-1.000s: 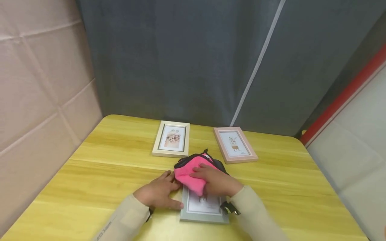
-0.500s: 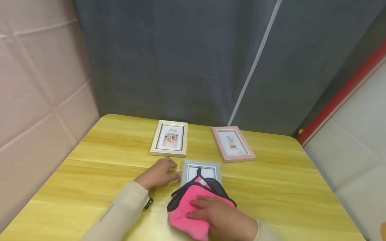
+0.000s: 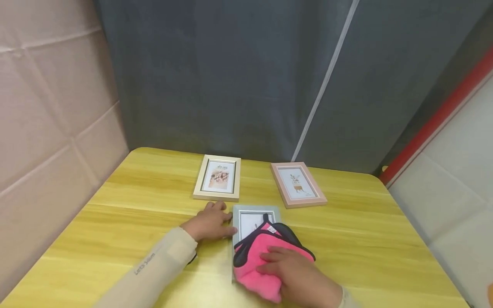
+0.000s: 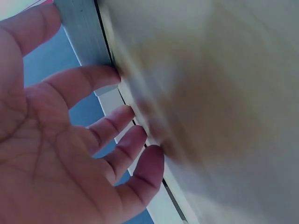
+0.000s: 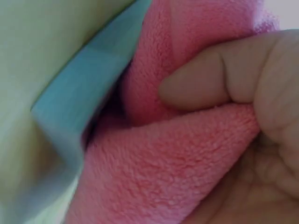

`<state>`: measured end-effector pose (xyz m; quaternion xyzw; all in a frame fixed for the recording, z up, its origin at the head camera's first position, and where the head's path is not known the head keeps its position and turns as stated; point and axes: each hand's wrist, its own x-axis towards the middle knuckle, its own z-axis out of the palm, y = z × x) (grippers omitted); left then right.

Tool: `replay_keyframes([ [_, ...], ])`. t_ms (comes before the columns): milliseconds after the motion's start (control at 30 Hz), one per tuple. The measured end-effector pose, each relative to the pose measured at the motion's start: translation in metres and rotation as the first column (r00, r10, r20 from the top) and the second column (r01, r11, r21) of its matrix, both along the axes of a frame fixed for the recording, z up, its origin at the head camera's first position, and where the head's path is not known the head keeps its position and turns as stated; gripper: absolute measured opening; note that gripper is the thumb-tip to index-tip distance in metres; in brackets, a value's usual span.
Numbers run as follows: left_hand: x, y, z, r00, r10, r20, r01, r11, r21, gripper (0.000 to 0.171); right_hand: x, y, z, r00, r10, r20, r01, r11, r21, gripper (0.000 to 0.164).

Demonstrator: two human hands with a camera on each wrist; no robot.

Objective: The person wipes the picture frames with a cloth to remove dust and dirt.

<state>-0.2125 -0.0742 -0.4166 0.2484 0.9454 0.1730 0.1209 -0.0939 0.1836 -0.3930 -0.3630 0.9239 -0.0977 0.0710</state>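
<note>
A grey picture frame (image 3: pixel 256 208) lies flat near the front of the table, its lower part hidden by a pink cloth (image 3: pixel 256 267) with black edging. My right hand (image 3: pixel 298 273) holds this cloth on the frame, fingers spread over its top. In the right wrist view the thumb (image 5: pixel 205 79) tucks into a fold of the pink cloth, beside the frame's corner (image 5: pixel 84 88). At the frame's left side, my left hand (image 3: pixel 211 222) rests with loosely bent fingers. The left wrist view shows its thumb and index finger against the frame's edge (image 4: pixel 86 32).
Behind lie a cream-gold picture frame (image 3: pixel 197 184) and a pink picture frame (image 3: pixel 283 188), both flat on the yellow wood-grain table (image 3: pixel 127 214). A dark grey curtain (image 3: pixel 215 85) hangs at the back edge. Pale panels stand at both sides.
My right hand has drawn the cloth from the frame's far part towards its near end, then slightly right. The left hand has shifted a little forward along the frame's left side.
</note>
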Motion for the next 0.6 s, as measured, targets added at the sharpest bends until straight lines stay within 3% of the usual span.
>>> replay_keyframes([
  [100, 0.0, -0.002, -0.001, 1.0, -0.008, 0.002, 0.008, 1.0, -0.021, 0.063, -0.006, 0.011, 0.001, 0.999, -0.048, 0.005, 0.048, 0.998, 0.028, 0.036],
  [267, -0.002, 0.005, 0.0, 1.0, -0.011, 0.004, 0.011, 1.0, -0.026, 0.063, -0.015, 0.019, 0.004, 0.996, -0.058, -0.072, 0.062, 0.997, 0.052, 0.04],
  [433, -0.001, 0.007, 0.003, 0.999, 0.029, 0.023, -0.03, 1.0, 0.002, 0.062, -0.013, 0.001, -0.003, 0.985, 0.091, -0.147, -0.09, 0.996, 0.015, 0.059],
  [533, -0.001, 0.006, 0.003, 0.998, 0.051, 0.033, -0.051, 0.999, 0.01, 0.061, -0.007, -0.013, -0.01, 0.977, 0.169, -0.128, -0.165, 0.985, 0.043, 0.063],
  [600, -0.002, 0.006, 0.004, 0.997, 0.058, 0.043, -0.058, 0.998, 0.015, 0.061, -0.004, -0.018, -0.012, 0.984, 0.161, -0.081, -0.155, 0.985, 0.074, 0.069],
])
